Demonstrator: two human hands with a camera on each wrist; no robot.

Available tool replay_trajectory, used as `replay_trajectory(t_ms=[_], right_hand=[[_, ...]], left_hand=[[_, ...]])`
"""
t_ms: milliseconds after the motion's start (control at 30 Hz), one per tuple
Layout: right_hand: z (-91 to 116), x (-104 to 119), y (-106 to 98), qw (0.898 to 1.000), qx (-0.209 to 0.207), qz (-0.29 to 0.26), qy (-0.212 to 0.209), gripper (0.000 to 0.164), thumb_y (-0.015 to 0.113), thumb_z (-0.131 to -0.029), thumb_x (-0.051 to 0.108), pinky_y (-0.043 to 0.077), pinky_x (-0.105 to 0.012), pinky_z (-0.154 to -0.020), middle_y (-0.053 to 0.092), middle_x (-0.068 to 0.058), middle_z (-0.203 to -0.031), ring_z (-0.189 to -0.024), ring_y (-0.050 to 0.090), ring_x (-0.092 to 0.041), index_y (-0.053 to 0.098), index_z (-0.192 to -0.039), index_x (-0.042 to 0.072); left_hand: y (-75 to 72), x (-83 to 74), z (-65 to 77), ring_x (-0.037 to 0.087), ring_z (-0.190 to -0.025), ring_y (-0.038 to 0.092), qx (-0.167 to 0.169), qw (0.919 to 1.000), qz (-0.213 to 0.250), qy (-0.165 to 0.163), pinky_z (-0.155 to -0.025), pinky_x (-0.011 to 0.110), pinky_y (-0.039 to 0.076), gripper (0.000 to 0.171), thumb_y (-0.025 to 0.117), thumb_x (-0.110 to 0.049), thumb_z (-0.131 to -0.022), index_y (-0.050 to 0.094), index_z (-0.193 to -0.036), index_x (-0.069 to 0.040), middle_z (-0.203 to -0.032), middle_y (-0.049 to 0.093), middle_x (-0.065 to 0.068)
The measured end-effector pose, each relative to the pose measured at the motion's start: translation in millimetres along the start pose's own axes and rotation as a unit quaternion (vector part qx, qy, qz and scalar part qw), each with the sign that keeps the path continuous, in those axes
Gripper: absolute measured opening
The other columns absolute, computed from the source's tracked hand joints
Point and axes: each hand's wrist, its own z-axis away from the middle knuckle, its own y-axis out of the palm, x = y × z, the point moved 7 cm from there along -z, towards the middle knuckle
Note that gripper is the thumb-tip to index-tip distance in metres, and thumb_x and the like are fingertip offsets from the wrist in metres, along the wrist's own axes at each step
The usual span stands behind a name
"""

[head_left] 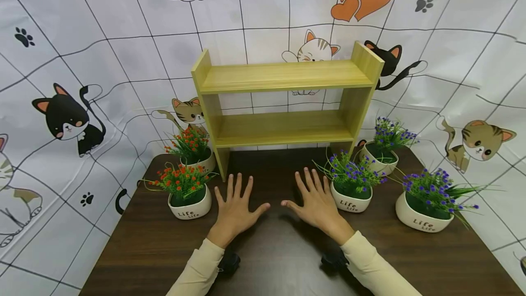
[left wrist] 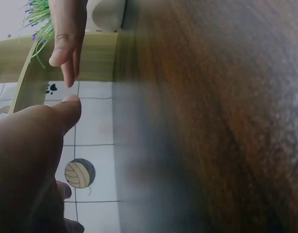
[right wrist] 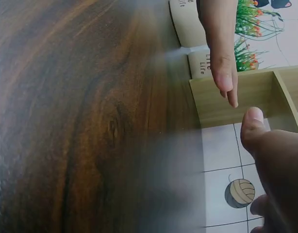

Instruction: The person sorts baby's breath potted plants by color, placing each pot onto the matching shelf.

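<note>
Both hands are spread palm down over the dark wooden table [head_left: 283, 259], in front of a small two-tier wooden shelf [head_left: 283, 129]. The left hand [head_left: 236, 211] has its fingers straight and holds nothing; nearest to it is a white pot of orange flowers [head_left: 190, 207]. Fingers fanned, the right hand [head_left: 316, 202] is also bare of any object, beside a white pot of purple flowers [head_left: 351, 200]. The thumbs point toward each other with a gap between. In the left wrist view the left thumb [left wrist: 66, 114] shows close; the right thumb [right wrist: 253, 126] appears in the right wrist view.
Behind the near orange pot stands a second orange-flowered pot [head_left: 201, 161], by the shelf's left leg. Two more purple-flowered pots stand at right, one at the back [head_left: 380, 159] and one nearer the edge [head_left: 423, 216]. A cat-patterned sheet [head_left: 135, 58] backs the table.
</note>
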Motion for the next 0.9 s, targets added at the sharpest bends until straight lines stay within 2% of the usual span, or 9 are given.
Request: replay_trajectory(t_ms=[100, 167, 233, 300, 400, 500, 600, 767, 900], right_hand=[[1, 3, -11, 0.999, -0.050, -0.019, -0.008, 0.103, 0.066, -0.094, 0.072, 0.032, -0.065, -0.125, 0.036, -0.025, -0.170, -0.158, 0.034, -0.045, 0.033, -0.168, 0.009], [2, 5, -20, 0.995, -0.092, -0.034, -0.013, 0.093, 0.075, -0.094, 0.062, 0.051, -0.060, -0.110, 0.060, -0.027, -0.151, -0.138, 0.060, -0.045, 0.046, -0.162, 0.006], [4, 6, -28, 0.990, -0.129, -0.045, -0.021, 0.075, 0.080, -0.095, 0.049, 0.061, -0.054, -0.087, 0.076, -0.022, -0.125, -0.108, 0.075, -0.039, 0.060, -0.150, 0.004], [6, 7, -34, 0.986, -0.151, -0.058, -0.028, 0.054, 0.082, -0.096, 0.036, 0.062, -0.047, -0.070, 0.081, -0.013, -0.103, -0.085, 0.077, -0.028, 0.070, -0.137, 0.003], [8, 7, -43, 0.982, -0.168, -0.080, -0.043, 0.031, 0.082, -0.096, 0.022, 0.059, -0.038, -0.060, 0.081, -0.005, -0.088, -0.069, 0.074, -0.017, 0.077, -0.121, 0.004], [13, 6, -50, 0.978, -0.175, -0.098, -0.051, 0.020, 0.081, -0.095, 0.016, 0.058, -0.034, -0.059, 0.081, -0.003, -0.085, -0.066, 0.072, -0.012, 0.080, -0.112, 0.006], [20, 2, -59, 0.976, -0.182, -0.107, -0.052, 0.014, 0.082, -0.094, 0.013, 0.056, -0.033, -0.058, 0.080, -0.002, -0.083, -0.063, 0.070, -0.011, 0.082, -0.107, 0.008], [33, -8, -75, 0.975, -0.187, -0.112, -0.043, 0.008, 0.080, -0.096, 0.013, 0.049, -0.028, -0.056, 0.076, 0.002, -0.076, -0.058, 0.060, -0.005, 0.083, -0.102, 0.009], [43, -15, -86, 0.974, -0.188, -0.120, -0.037, 0.006, 0.079, -0.097, 0.013, 0.048, -0.026, -0.056, 0.077, 0.002, -0.076, -0.058, 0.061, -0.004, 0.084, -0.100, 0.010]], left_hand=[[-3.6, -0.6, -2.1, 0.045, -0.165, 0.017, -0.015, 0.9998, 0.006, 0.009, -0.124, 0.078, 0.016, 0.095, 0.059, -0.072, -0.098, 0.033, -0.169, -0.016, -0.175, 0.026, 0.022], [-9.8, -1.6, -3.6, 0.045, -0.156, 0.040, -0.045, 0.9987, 0.016, 0.018, -0.119, 0.071, 0.036, 0.087, 0.066, -0.064, -0.099, 0.043, -0.164, -0.011, -0.165, 0.045, 0.024], [-18.7, -3.5, -5.1, 0.043, -0.135, 0.063, -0.090, 0.9948, 0.032, 0.035, -0.104, 0.061, 0.055, 0.071, 0.072, -0.051, -0.100, 0.057, -0.153, -0.005, -0.147, 0.064, 0.023], [-29.4, -5.3, -6.2, 0.036, -0.109, 0.077, -0.134, 0.9886, 0.049, 0.049, -0.085, 0.050, 0.064, 0.053, 0.076, -0.038, -0.101, 0.068, -0.139, -0.003, -0.127, 0.075, 0.019], [-49.6, -8.5, -6.2, 0.023, -0.080, 0.077, -0.189, 0.9758, 0.086, 0.068, -0.066, 0.038, 0.062, 0.022, 0.079, -0.020, -0.099, 0.078, -0.114, -0.004, -0.099, 0.080, 0.011], [-70.7, -9.3, -5.6, 0.015, -0.068, 0.071, -0.222, 0.9651, 0.119, 0.072, -0.060, 0.033, 0.058, 0.005, 0.079, -0.011, -0.097, 0.079, -0.097, -0.006, -0.084, 0.078, 0.006], [-91.8, -10.7, -5.7, 0.015, -0.067, 0.071, -0.241, 0.9571, 0.144, 0.071, -0.060, 0.033, 0.059, 0.004, 0.078, -0.008, -0.096, 0.079, -0.094, -0.006, -0.081, 0.078, 0.006], [-127.9, -12.5, -5.9, 0.019, -0.068, 0.074, -0.263, 0.9432, 0.188, 0.076, -0.062, 0.037, 0.060, 0.005, 0.076, -0.008, -0.098, 0.080, -0.096, -0.005, -0.080, 0.079, 0.007], [-152.1, -10.5, -5.9, 0.020, -0.069, 0.076, -0.270, 0.9295, 0.239, 0.078, -0.062, 0.030, 0.061, 0.007, 0.074, -0.007, -0.100, 0.079, -0.099, -0.001, -0.082, 0.080, 0.009]])
